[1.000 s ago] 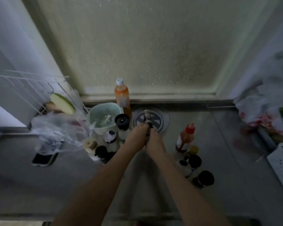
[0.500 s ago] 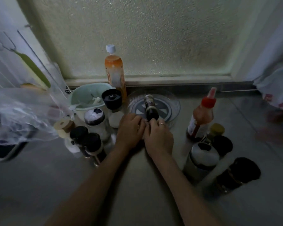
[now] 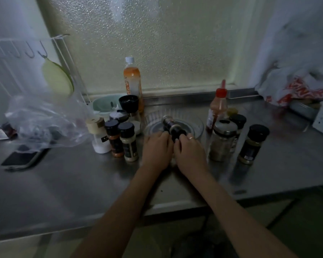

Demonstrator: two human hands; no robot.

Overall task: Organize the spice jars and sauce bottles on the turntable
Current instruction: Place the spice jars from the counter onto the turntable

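A person's left hand [image 3: 158, 146] and right hand [image 3: 189, 148], a ring on one finger, meet at the near edge of a clear, ribbed plastic turntable [image 3: 196, 125] on a dim stainless-steel counter [image 3: 63, 183]. Both hands curl around the near end of a small dark bottle with a metal cap [image 3: 171, 125], which is tipped over the turntable with its cap pointing away from the person.

Left of the turntable cluster an orange spice jar [image 3: 114, 138], a pale spice jar [image 3: 129, 142] and a white jar with a tan lid [image 3: 98, 135]. Behind the turntable stands a tall orange drink bottle with a white cap [image 3: 132, 81].

Right of the turntable are a red-capped sauce bottle [image 3: 218, 107], a glass jar with a steel lid [image 3: 222, 140] and a black-lidded spice jar [image 3: 254, 144].
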